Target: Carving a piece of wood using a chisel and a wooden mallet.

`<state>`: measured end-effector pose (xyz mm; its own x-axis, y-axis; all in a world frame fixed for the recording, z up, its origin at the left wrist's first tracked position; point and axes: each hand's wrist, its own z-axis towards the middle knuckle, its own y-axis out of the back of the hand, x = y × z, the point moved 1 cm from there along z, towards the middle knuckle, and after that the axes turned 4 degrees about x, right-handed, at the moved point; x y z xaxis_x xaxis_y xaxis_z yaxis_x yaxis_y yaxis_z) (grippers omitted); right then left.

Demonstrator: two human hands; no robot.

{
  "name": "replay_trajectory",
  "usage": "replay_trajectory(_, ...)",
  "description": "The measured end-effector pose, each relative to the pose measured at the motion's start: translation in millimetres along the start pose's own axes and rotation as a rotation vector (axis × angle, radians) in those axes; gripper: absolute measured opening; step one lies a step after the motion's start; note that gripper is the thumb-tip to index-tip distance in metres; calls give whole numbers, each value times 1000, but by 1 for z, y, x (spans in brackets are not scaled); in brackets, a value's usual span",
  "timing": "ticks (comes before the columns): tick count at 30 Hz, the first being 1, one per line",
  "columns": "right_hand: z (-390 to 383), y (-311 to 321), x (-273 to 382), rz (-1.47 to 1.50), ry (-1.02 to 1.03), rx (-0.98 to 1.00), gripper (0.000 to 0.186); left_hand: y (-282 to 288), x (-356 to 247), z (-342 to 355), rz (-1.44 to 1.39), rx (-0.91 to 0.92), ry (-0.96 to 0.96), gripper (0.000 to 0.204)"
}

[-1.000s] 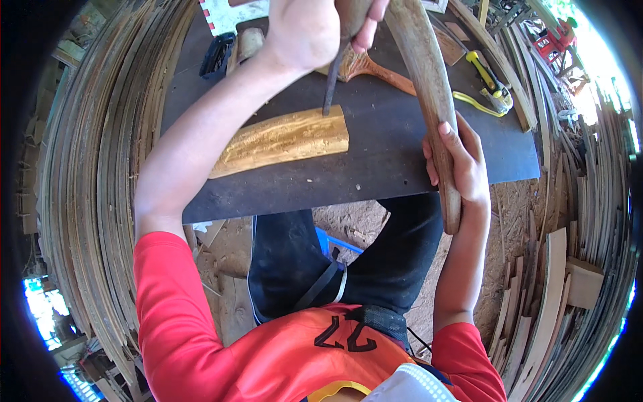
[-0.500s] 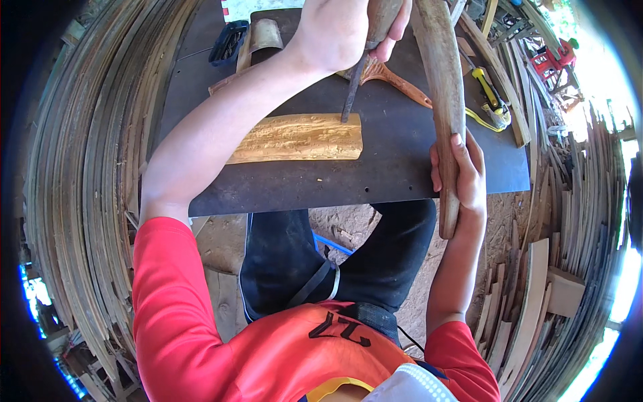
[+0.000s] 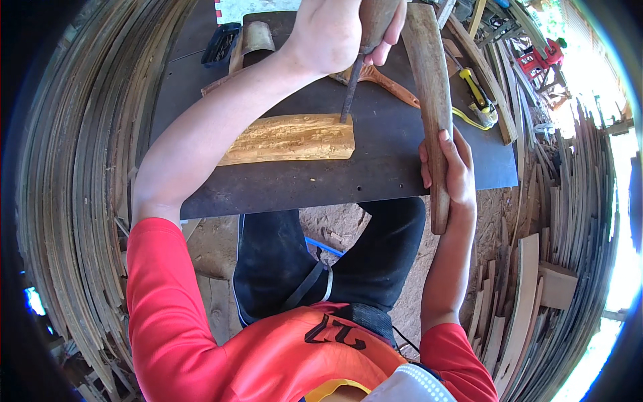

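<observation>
On the dark flat surface lies a long yellow wooden block. Beyond it, the left grip wraps the wooden handle of a narrow dark metal chisel, tip at the block's right end; right of the block, the right grip clasps a curved brown wooden club. The block's face looks chipped yet uneven, likely unfinished; its left end, behind the forearm, cannot be judged.

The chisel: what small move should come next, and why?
Perhaps a light tap with the wooden club: the right grip holds it, and the left grip holds the chisel, tip at the right end of the yellowish wood.
</observation>
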<state>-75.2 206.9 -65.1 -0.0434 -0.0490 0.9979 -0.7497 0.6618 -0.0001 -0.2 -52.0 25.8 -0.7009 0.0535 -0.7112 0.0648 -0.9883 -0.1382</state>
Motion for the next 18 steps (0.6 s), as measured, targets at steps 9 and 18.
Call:
replay_trajectory(9,-3,-1,3,15,-11,-42,43,-22,-14,-1,65,-48,64,67)
replay_trajectory(18,-42,23,109,-431,297,-465,40,-26,-1,-5,58,78,-139,55)
